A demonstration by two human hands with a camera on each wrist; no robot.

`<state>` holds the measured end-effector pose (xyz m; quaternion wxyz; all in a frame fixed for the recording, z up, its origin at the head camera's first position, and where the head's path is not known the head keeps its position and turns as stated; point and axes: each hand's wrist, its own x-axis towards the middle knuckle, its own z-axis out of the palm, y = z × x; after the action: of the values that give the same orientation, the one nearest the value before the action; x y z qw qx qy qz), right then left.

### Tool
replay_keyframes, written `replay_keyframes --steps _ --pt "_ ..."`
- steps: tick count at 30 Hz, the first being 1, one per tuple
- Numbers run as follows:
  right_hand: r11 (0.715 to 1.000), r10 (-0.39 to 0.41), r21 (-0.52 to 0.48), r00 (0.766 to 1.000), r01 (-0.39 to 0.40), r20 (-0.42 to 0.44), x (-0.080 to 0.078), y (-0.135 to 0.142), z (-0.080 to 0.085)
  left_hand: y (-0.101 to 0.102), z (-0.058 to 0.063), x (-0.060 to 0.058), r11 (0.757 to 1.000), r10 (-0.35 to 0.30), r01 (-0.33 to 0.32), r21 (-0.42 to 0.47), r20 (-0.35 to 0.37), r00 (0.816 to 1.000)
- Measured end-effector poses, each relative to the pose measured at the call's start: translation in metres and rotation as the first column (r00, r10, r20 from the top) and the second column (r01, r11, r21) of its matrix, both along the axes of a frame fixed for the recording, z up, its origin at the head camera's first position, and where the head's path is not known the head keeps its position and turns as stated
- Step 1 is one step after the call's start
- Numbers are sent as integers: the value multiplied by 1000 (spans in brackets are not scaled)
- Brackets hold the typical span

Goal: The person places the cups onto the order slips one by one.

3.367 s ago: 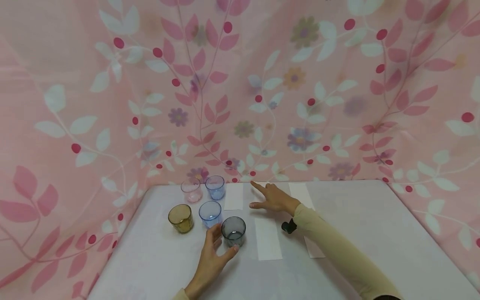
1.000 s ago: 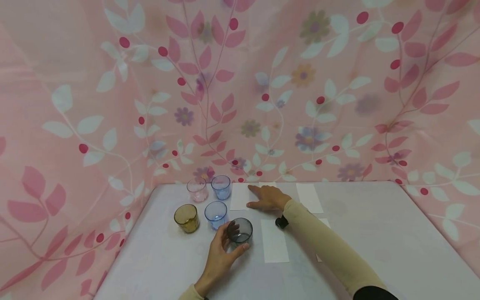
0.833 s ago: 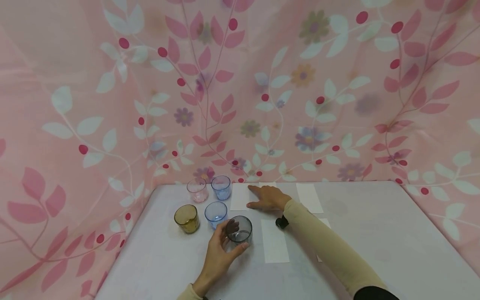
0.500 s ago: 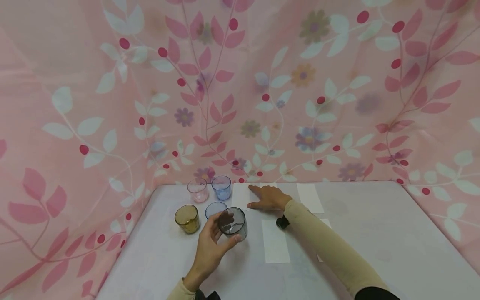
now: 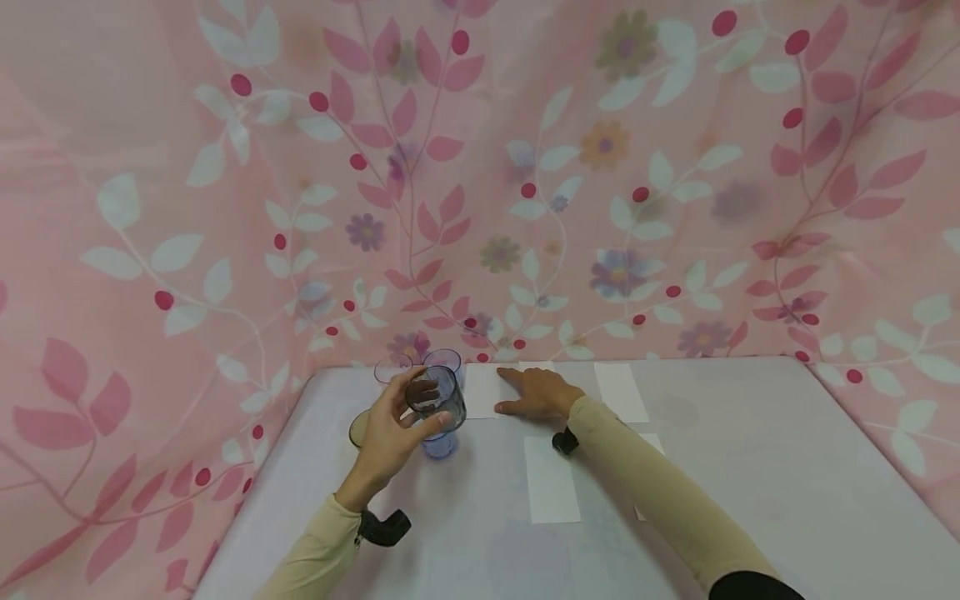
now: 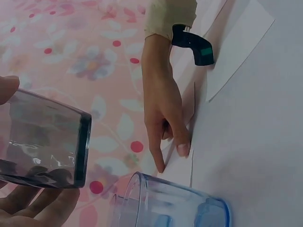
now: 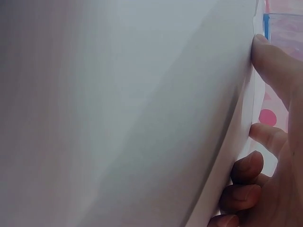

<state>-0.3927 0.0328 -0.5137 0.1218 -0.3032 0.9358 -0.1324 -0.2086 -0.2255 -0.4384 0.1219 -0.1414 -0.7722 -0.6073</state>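
My left hand (image 5: pixel 386 437) grips a smoky grey glass tumbler (image 5: pixel 452 407), raised above the table and tilted, thumb on one side and fingers on the other. In the left wrist view the grey tumbler looks empty. Below and behind it, a near blue tumbler (image 5: pixel 440 447), a far blue tumbler (image 5: pixel 448 358), a pink tumbler (image 5: pixel 390 367) and an amber tumbler (image 5: pixel 358 428) are partly hidden. At the back, my right hand (image 5: pixel 542 395) touches a white paper strip (image 5: pixel 480 393) with thumb and forefinger stretched out; its other fingers are bent under, as the right wrist view shows.
More white paper strips lie flat on the table (image 5: pixel 742 467): a near strip (image 5: pixel 552 482), a far right strip (image 5: pixel 621 392) and others partly under the right arm. A pink floral curtain (image 5: pixel 570 208) rises along the table's back edge.
My left hand took hold of the grey tumbler, lifted it off the table, and carried it back and left over the other tumblers. The right hand stays almost still at the paper strip.
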Motion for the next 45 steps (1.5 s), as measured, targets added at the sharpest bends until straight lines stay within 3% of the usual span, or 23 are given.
replay_keyframes --steps 5,11,18,23,29,34,41,45 --pt "1000 -1 8 1000 1 1 -2 0 -1 -4 9 -19 999 -40 40 -19 11 999" --pt "1000 8 18 1000 -8 -4 -4 0 -2 -7 19 -42 993 -63 71 -97 78 995" --pt "1000 8 26 1000 -9 15 -2 -1 -1 -11 18 -72 983 -114 134 -123 157 981" --pt "1000 5 31 1000 -5 9 -2 0 -2 -7 15 -89 977 -92 134 -166 239 967" --pt "999 3 32 1000 -4 27 -3 -1 -3 -1 9 -103 973 -50 121 -195 333 942" --pt "1000 6 18 1000 -7 17 -3 -1 -1 2 3 -113 967 -40 127 -223 361 932" --pt "999 15 28 1000 -16 20 -9 -2 -4 6 1 -123 959 -49 136 -250 326 944" --pt "999 11 44 1000 -12 22 -13 -1 -7 12 1 -126 941 -44 137 -311 288 957"
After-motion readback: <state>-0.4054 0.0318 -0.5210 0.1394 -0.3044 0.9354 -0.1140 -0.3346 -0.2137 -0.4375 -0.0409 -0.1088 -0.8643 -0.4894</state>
